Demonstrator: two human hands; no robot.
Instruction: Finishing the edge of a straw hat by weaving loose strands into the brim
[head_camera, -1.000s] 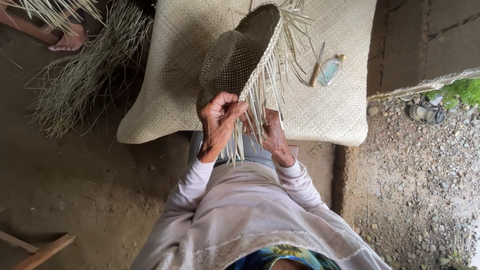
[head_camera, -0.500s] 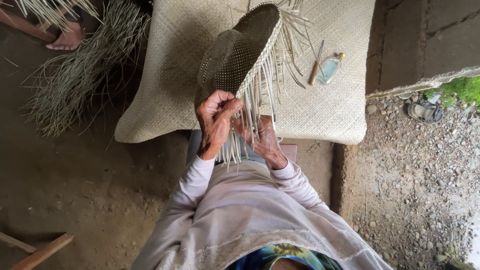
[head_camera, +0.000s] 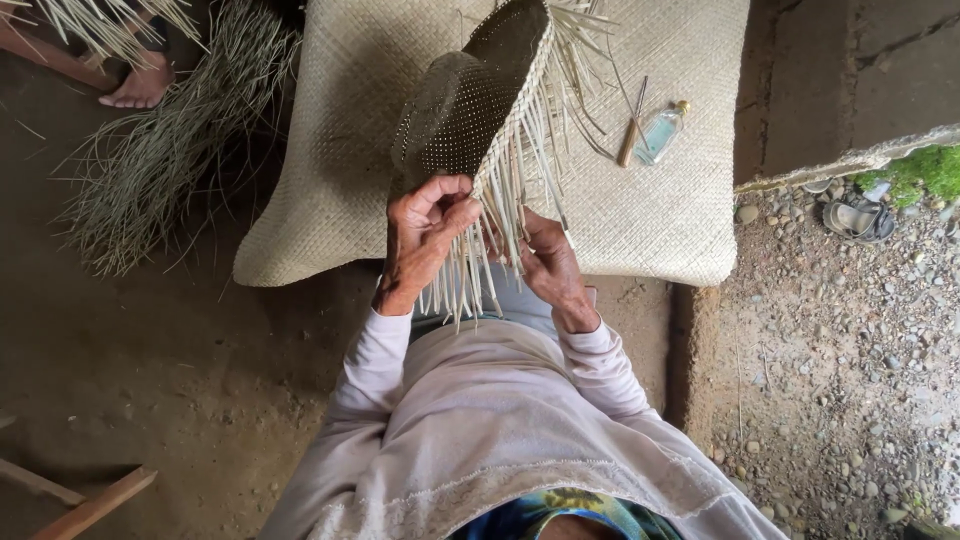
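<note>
Loose pale straw strands (head_camera: 497, 215) are pinched between closed fingers of the left hand (head_camera: 425, 225); the right hand (head_camera: 545, 262) is curled around them from behind. Directly above the fingers, an unfinished brown woven straw hat (head_camera: 470, 110) is held. Beyond it, a large pale woven mat (head_camera: 350, 150) is spread on a bare earthen floor (head_camera: 170, 380), with a small clear glass bottle (head_camera: 660, 130) to the upper right, a dried grass bundle (head_camera: 160, 160) to the left and grey gravel (head_camera: 850, 330) to the right.

Rural outdoor weaving spot: dirt floor (head_camera: 170, 370), woven mat (head_camera: 660, 210), straw heap (head_camera: 160, 160).
</note>
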